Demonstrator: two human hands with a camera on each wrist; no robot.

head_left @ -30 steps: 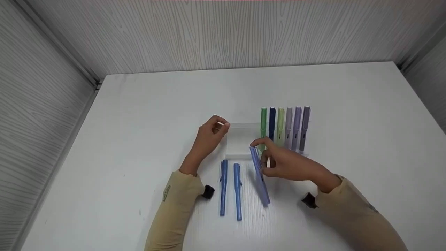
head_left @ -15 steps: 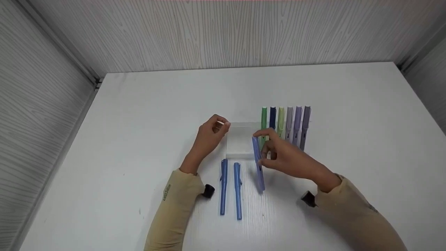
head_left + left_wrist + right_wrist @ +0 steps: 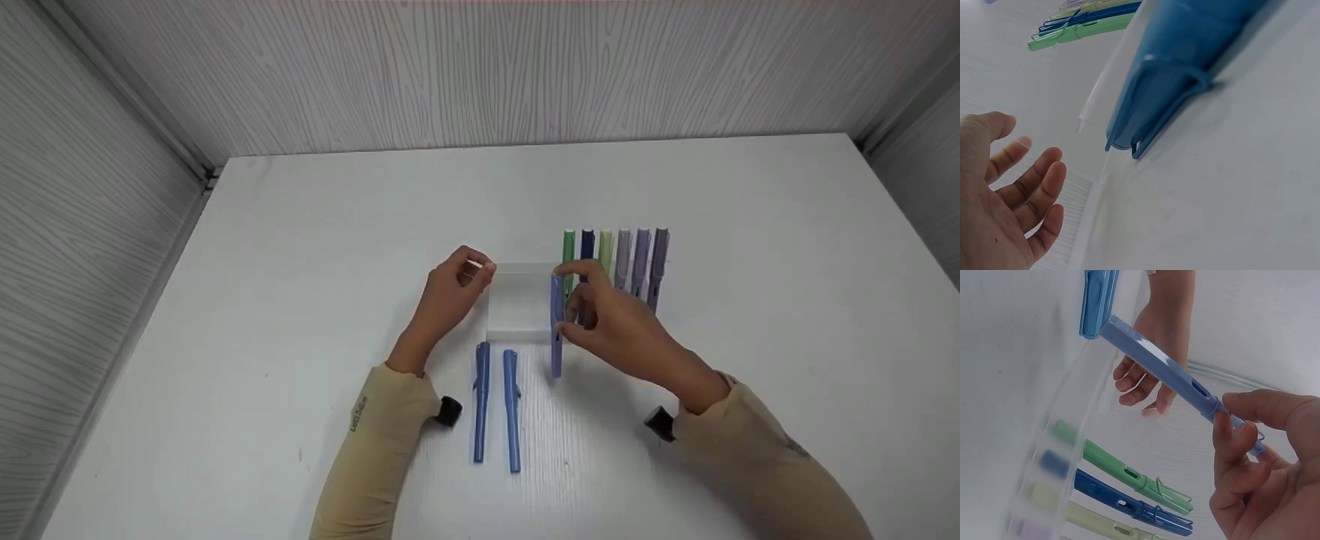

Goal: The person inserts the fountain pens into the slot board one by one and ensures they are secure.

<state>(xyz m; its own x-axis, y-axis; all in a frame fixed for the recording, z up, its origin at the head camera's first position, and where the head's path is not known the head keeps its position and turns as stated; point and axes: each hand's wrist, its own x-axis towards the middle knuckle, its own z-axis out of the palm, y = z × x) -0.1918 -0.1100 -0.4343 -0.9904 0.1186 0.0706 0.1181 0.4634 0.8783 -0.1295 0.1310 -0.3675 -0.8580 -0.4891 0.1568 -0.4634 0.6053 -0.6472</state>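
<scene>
My right hand [image 3: 619, 322] pinches a periwinkle-blue capped pen [image 3: 1168, 374] between thumb and fingers, cap end up, above the front edge of a clear pen holder [image 3: 519, 335]. This pen stands nearly upright just left of a green pen [image 3: 1109, 461] in the row. With thumb and index finger, my left hand [image 3: 454, 289] pinches the holder's far left corner; its other fingers are loosely curled. Two blue pens, one darker [image 3: 481, 405] and one lighter [image 3: 512, 412], lie on the white table in front of the holder.
In the holder's right half several capped pens stand in a row, among them a navy pen [image 3: 1123, 500], a pale yellow-green pen [image 3: 605, 247] and a dark purple pen [image 3: 659, 255]. A wood-grain panel [image 3: 480, 75] rises behind the table [image 3: 337, 225].
My right hand has lifted the periwinkle pen away from the table and moved it forward, turning it from tilted to nearly upright beside the green pen. The left hand stays at the holder's corner.
</scene>
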